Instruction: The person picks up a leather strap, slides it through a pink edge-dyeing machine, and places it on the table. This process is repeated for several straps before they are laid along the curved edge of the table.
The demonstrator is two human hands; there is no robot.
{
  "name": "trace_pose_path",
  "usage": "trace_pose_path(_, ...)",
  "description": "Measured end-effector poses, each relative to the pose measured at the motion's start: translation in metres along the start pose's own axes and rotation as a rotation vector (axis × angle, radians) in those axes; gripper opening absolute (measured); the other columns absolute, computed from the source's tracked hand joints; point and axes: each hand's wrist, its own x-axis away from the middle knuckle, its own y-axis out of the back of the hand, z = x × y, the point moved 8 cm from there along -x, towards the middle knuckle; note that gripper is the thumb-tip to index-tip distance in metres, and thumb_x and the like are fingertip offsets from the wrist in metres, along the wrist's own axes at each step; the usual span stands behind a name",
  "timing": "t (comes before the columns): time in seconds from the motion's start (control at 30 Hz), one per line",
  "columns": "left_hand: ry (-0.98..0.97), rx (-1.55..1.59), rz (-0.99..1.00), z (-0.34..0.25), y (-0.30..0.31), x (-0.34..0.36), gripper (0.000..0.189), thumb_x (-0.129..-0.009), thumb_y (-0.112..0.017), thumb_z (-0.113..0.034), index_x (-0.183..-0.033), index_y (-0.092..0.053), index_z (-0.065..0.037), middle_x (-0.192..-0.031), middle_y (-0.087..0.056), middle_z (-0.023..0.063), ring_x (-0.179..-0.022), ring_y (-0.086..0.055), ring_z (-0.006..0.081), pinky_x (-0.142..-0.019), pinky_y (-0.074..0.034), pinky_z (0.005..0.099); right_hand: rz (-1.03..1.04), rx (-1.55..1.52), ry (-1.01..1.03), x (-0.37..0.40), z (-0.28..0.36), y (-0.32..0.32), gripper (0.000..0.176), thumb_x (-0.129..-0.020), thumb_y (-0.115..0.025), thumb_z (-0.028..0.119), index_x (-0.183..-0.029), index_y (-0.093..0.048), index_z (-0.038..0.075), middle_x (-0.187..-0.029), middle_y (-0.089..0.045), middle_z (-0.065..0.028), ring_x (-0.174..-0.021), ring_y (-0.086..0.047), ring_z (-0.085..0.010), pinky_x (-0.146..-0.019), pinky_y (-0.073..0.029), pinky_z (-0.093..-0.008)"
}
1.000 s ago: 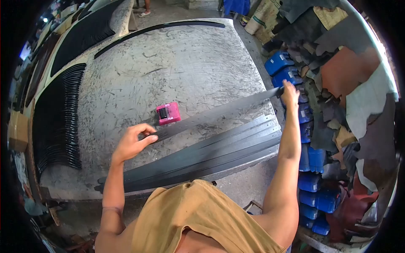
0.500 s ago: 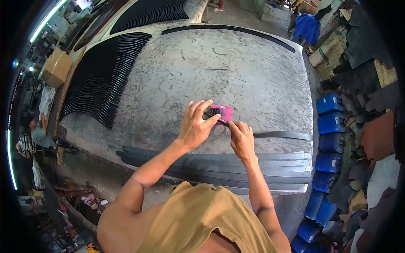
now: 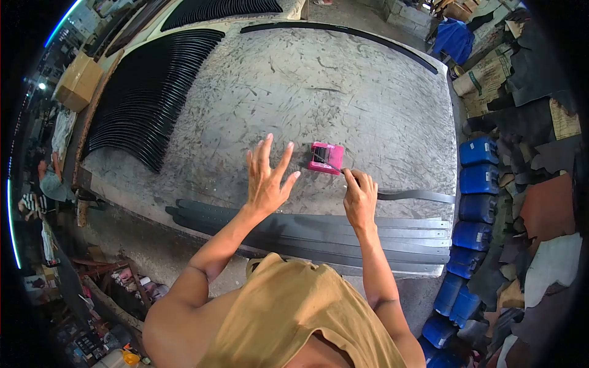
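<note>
On the work table sits a small pink open-topped container with a dark part inside its left half. My right hand is closed just to its lower right, pinching a dark strap. The strap runs from behind the hand to the table's right edge. A thin dark end reaches from my fingertips over the container; whether it touches the inside is too small to tell. My left hand hovers left of the container, fingers spread, holding nothing. Several flat grey straps lie side by side along the near edge.
Black strips in a dense row cover the table's left side. One long black strip curves along the far edge of the worn grey table. Blue jugs and leather scraps line the right floor. A person is at far left.
My left hand has let go at the pink container and moved left, its fingers spreading. My right hand has shifted slightly right, still pinching. The view has tilted a little.
</note>
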Motion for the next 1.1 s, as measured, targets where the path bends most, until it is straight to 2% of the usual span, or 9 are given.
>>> trace_pose_path(0.13, -0.06, 0.08, -0.06, -0.003, 0.012, -0.001, 0.057, -0.089, -0.068, -0.027, -0.143, -0.049, -0.019, -0.152, -0.027, 0.0199, -0.135, -0.034, 0.0391, -0.11, -0.026, 0.0587, 0.011, 0.003, 0.014, -0.001, 0.002, -0.001, 0.054, -0.073, -0.059, -0.008, -0.122, -0.062, 0.015, -0.104, -0.059, -0.0044, -0.092, -0.055, -0.0232, -0.075, -0.039, -0.0374)
trace_pose_path(0.2, -0.118, 0.182, -0.123, -0.01, 0.021, -0.009, 0.043, -0.088, -0.069, -0.019, -0.13, -0.062, -0.014, -0.147, -0.036, 0.0174, -0.132, -0.038, 0.0362, -0.109, -0.031, 0.0518, -0.003, 0.019, 0.045, -0.003, 0.004, 0.0, 0.054, -0.073, -0.059, -0.008, -0.122, -0.062, 0.015, -0.103, -0.059, -0.0043, -0.091, -0.055, -0.0231, -0.075, -0.039, -0.0373)
trace_pose_path(0.3, -0.105, 0.283, -0.102, -0.014, 0.023, -0.027, 0.029, -0.086, -0.071, -0.014, -0.114, -0.069, -0.012, -0.144, -0.041, 0.0141, -0.131, -0.039, 0.0348, -0.109, -0.033, 0.048, 0.002, 0.036, 0.059, -0.006, 0.006, 0.002, 0.054, -0.073, -0.059, -0.008, -0.121, -0.063, 0.016, -0.103, -0.059, -0.0043, -0.091, -0.055, -0.0229, -0.075, -0.039, -0.0372)
trace_pose_path(0.33, -0.106, 0.282, -0.1, -0.014, 0.025, -0.033, 0.029, -0.086, -0.071, -0.014, -0.114, -0.069, -0.012, -0.144, -0.041, 0.0141, -0.131, -0.039, 0.0348, -0.109, -0.033, 0.048, -0.005, 0.029, 0.057, -0.007, 0.007, 0.006, 0.054, -0.073, -0.059, -0.009, -0.12, -0.063, 0.016, -0.103, -0.059, -0.0043, -0.091, -0.055, -0.0229, -0.075, -0.039, -0.0371)
trace_pose_path(0.4, -0.186, 0.266, -0.073, -0.022, 0.027, -0.043, 0.02, -0.084, -0.072, -0.012, -0.104, -0.07, -0.01, -0.142, -0.043, 0.0114, -0.131, -0.04, 0.0343, -0.109, -0.033, 0.0471, 0.0, 0.044, 0.056, -0.008, 0.009, 0.009, 0.054, -0.073, -0.059, -0.009, -0.12, -0.063, 0.016, -0.103, -0.059, -0.0042, -0.091, -0.055, -0.0228, -0.075, -0.039, -0.0371)
trace_pose_path(0.5, -0.239, 0.258, 0.023, -0.026, 0.026, -0.051, 0.016, -0.084, -0.07, -0.011, -0.1, -0.068, -0.009, -0.138, -0.043, 0.0126, -0.129, -0.041, 0.0345, -0.109, -0.031, 0.053, 0.004, 0.067, 0.06, -0.006, 0.007, 0.011, 0.054, -0.073, -0.059, -0.009, -0.12, -0.063, 0.016, -0.103, -0.059, -0.0041, -0.091, -0.056, -0.0225, -0.075, -0.039, -0.037)
trace_pose_path(0.83, -0.329, 0.141, 0.16, -0.046, 0.016, -0.055, 0.008, -0.087, -0.067, -0.012, -0.094, -0.064, -0.009, -0.139, -0.043, 0.0095, -0.133, -0.037, 0.0298, -0.111, -0.029, 0.0557, 0.019, 0.082, 0.083, -0.002, 0.008, 0.014, 0.056, -0.072, -0.059, -0.007, -0.122, -0.061, 0.017, -0.105, -0.058, -0.0039, -0.09, -0.055, -0.0218, -0.075, -0.04, -0.0368)
trace_pose_path(0.93, -0.337, 0.097, 0.202, -0.044, 0.008, -0.055, 0.007, -0.088, -0.066, -0.012, -0.094, -0.063, -0.01, -0.144, -0.039, 0.0072, -0.136, -0.033, 0.0287, -0.114, -0.024, 0.0559, 0.023, 0.087, 0.08, -0.001, 0.007, 0.014, 0.056, -0.072, -0.059, -0.007, -0.123, -0.061, 0.017, -0.105, -0.058, -0.0039, -0.091, -0.055, -0.0219, -0.075, -0.04, -0.0368)
trace_pose_path(1.1, -0.486, 0.062, 0.195, -0.048, 0.0, -0.051, 0.005, -0.091, -0.061, -0.011, -0.094, -0.058, -0.009, -0.132, -0.043, 0.0051, -0.136, -0.033, 0.0264, -0.116, -0.021, 0.0567, 0.02, 0.075, 0.074, -0.003, 0.006, 0.016, 0.055, -0.073, -0.059, -0.006, -0.123, -0.061, 0.017, -0.105, -0.058, -0.0036, -0.091, -0.055, -0.0218, -0.075, -0.04, -0.0367)
